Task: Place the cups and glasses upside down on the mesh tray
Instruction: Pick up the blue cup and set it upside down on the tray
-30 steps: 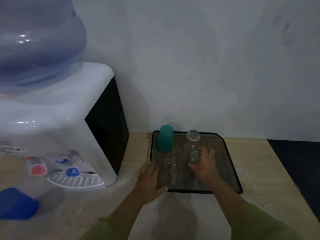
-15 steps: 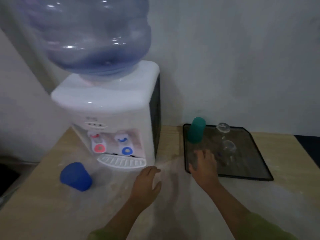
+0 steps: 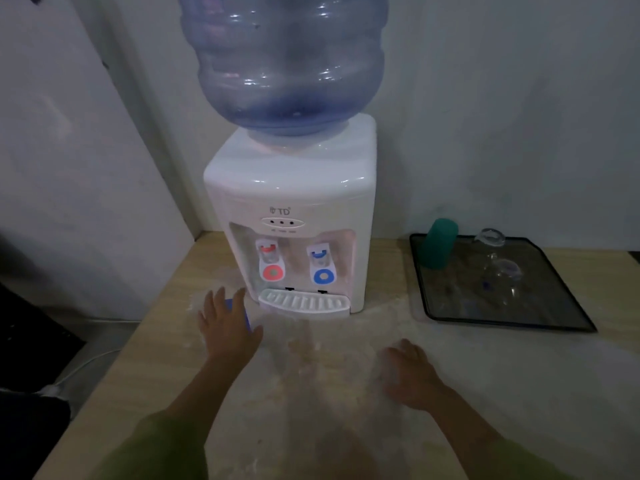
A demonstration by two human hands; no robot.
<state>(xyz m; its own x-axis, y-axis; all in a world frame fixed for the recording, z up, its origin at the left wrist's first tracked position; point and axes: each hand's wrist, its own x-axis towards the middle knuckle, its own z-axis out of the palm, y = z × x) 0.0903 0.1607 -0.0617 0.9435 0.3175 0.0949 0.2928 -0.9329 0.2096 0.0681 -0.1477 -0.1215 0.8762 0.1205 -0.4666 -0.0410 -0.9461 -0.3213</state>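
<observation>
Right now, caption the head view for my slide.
Left hand reaches for the blue cup by the water dispenser; teal cup, two glasses on the mesh tray.

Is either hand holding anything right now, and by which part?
No grip yet. The left hand is spread over the blue cup, fingers straight, not curled round it; contact cannot be told. The right hand is empty.

blue cup point(image 3: 246, 318) mostly hidden under left hand point(image 3: 227, 332), only slivers past its fingers, contact unclear; right hand point(image 3: 412, 375) motion-blurred, finger pose unreadable; clear glasses point(image 3: 502, 271) beyond it too faint to count; water bottle point(image 3: 287, 64) top cropped.
</observation>
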